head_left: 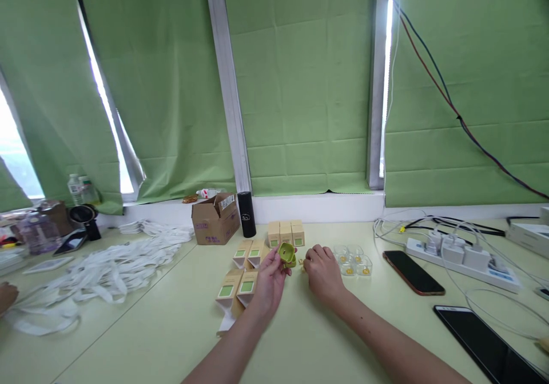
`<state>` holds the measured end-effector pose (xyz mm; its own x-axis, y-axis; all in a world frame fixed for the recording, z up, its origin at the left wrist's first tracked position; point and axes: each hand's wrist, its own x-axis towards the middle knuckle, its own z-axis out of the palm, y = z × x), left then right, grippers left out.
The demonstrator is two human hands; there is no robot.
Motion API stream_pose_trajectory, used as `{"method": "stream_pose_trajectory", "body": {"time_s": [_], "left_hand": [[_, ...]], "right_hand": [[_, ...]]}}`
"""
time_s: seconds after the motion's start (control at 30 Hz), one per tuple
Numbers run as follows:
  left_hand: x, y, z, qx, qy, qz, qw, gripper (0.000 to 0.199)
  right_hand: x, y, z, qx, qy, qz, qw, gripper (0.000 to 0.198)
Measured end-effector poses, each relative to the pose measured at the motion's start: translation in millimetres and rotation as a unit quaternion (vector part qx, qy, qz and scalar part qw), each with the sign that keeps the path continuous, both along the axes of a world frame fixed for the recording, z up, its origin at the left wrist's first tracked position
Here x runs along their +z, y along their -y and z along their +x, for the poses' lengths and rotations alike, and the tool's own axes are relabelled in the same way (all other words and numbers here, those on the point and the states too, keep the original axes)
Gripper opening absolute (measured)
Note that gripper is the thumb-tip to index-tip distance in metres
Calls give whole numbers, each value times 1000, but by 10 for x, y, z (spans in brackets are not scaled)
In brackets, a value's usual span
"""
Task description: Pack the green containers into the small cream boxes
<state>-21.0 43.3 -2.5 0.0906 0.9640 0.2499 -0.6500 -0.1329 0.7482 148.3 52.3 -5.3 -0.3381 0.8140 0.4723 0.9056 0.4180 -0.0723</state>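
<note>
Left hand (269,278) pinches the green cup (287,254) mouth-up for access, while right hand (321,269), just beside, pinches a small yellow piece (302,264).

The person's left hand (269,278) holds a small green case (287,253) above the desk (171,327), its fingers (274,258) curled round it. The right hand (322,270) rests just beside it, near clear plastic cups (352,260). Small beige boxes (285,233) stand behind, and flat ones (237,285) lie to the left.
</note>
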Motion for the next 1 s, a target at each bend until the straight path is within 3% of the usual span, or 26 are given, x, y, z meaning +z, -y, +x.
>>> {"method": "stream_pose_trajectory", "body": {"time_s": [0.27, 0.33, 0.43, 0.5, 0.57, 0.7, 1.0], "left_hand": [[-66, 5, 20, 21, -21, 0, 1000, 43], [-63, 26, 37, 18, -33, 1, 999, 44], [-42, 66, 63, 12, -52, 8, 999, 44], [-25, 91, 77, 10, -65, 17, 998, 45], [-9, 114, 90, 5, -79, 27, 996, 46], [13, 158, 119, -19, -101, 41, 994, 50], [-9, 195, 155, -36, -119, 48, 991, 51]], "right_hand": [[-193, 359, 249, 31, -160, -73, 984, 22], [-248, 372, 252, 92, -333, -131, 929, 17], [-243, 344, 235, 163, -556, -198, 791, 20], [-191, 336, 228, 191, -637, -219, 715, 32], [-128, 352, 227, 206, -673, -227, 673, 40], [-55, 406, 232, 212, -690, -202, 662, 40], [-69, 404, 264, 194, -679, -153, 691, 32]]}}
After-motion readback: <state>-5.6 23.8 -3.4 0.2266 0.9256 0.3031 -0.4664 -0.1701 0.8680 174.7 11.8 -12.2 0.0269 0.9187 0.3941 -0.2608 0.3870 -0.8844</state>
